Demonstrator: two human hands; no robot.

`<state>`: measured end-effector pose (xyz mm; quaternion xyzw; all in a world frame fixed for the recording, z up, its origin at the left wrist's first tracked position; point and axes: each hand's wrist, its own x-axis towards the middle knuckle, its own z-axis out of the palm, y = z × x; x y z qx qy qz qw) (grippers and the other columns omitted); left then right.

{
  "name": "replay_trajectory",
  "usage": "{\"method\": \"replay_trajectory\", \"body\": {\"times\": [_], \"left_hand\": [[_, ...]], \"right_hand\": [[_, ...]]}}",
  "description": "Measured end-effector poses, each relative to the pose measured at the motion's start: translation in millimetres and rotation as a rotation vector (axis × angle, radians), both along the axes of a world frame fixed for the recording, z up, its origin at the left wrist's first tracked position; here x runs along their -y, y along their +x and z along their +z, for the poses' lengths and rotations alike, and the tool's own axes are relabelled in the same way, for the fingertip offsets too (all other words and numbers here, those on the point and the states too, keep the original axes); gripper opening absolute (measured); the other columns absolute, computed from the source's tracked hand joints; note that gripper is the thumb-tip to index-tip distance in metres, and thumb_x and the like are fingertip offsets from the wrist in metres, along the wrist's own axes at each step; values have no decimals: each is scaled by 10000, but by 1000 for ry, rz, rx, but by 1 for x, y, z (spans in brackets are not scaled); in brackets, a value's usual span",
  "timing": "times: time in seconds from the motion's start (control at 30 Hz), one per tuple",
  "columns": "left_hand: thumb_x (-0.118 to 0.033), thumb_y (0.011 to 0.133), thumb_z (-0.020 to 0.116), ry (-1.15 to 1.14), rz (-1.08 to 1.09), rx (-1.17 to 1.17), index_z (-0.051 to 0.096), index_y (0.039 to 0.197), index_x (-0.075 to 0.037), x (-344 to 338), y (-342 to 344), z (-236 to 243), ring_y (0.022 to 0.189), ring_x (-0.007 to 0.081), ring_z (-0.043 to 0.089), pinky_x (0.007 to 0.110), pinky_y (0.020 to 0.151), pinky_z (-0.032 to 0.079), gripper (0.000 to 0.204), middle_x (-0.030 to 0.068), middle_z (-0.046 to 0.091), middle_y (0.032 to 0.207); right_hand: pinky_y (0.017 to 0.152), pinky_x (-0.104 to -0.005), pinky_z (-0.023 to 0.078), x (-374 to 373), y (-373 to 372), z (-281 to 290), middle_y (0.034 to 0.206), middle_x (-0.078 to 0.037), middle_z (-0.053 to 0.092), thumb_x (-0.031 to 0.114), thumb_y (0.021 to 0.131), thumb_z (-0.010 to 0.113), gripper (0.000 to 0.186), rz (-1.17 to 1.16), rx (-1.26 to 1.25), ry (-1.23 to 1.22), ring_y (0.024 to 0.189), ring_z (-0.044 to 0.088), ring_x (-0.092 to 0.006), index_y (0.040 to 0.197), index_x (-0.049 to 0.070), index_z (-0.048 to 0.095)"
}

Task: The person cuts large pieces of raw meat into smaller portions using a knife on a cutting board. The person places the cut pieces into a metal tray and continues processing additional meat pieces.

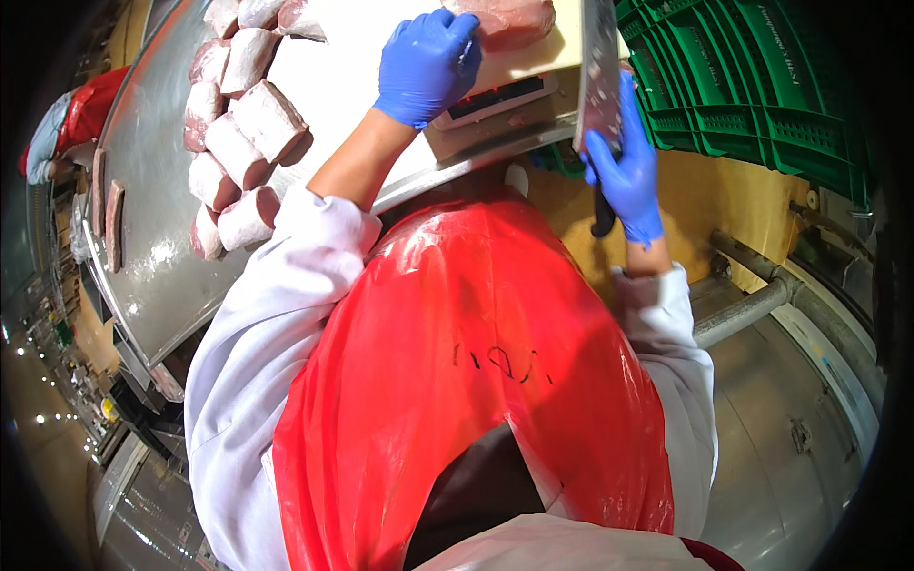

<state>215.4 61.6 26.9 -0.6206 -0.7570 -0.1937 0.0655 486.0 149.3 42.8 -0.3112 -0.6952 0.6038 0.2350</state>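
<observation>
My left hand, in a blue glove, is closed with its fingers curled against the left end of a pink piece of meat. Its fingertips are hidden. The meat lies on a pale cutting board at the top. On the right, my right hand, also gloved in blue, grips a large knife by its black handle. The wide blade points away from me, upright in the picture and flecked with bits, just right of the meat. A scale with a red lit display sits between my hands.
Several cut meat chunks stand on the left of the metal table, with two thin strips farther left. Green plastic crates are at the far right. Pipes run below. Another person in red is at the far left.
</observation>
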Motion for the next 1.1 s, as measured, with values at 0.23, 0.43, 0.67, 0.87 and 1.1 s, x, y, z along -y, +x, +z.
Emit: {"method": "replay_trajectory", "body": {"times": [0.23,0.43,0.67,0.87,1.1], "left_hand": [[-118,876,689,390,184,840,692,1015,-52,5,-4,-12,740,143,634,287,675,498,153,91,678,818],[-72,921,640,442,132,1194,680,953,6,7,-12,-20,715,80,601,231,650,488,93,39,690,817],[-75,920,649,564,124,1456,653,965,-12,18,-72,-46,715,81,567,223,646,473,78,4,639,803],[-89,903,670,545,87,1384,674,945,5,15,-73,-18,678,76,575,218,618,473,103,11,646,787],[-85,897,670,528,76,1357,690,943,12,13,-76,-12,692,64,579,210,624,468,109,18,664,795]], "right_hand": [[602,-431,524,2,-128,9,781,-254,640,86,909,552,707,-47,46,516,625,631,-349,1562,61,282],[603,-481,519,50,-117,13,732,-248,643,112,909,559,723,28,459,644,613,628,-374,1569,67,268],[622,-486,515,127,-10,63,712,-244,637,120,918,540,724,205,611,256,658,650,-410,1566,16,235],[632,-410,549,75,-118,64,764,-215,655,99,925,530,718,-59,498,452,663,686,-278,1576,38,234],[803,-516,538,45,-214,37,1180,-397,579,164,934,542,637,-116,765,709,916,673,-451,1433,-157,309]]}}
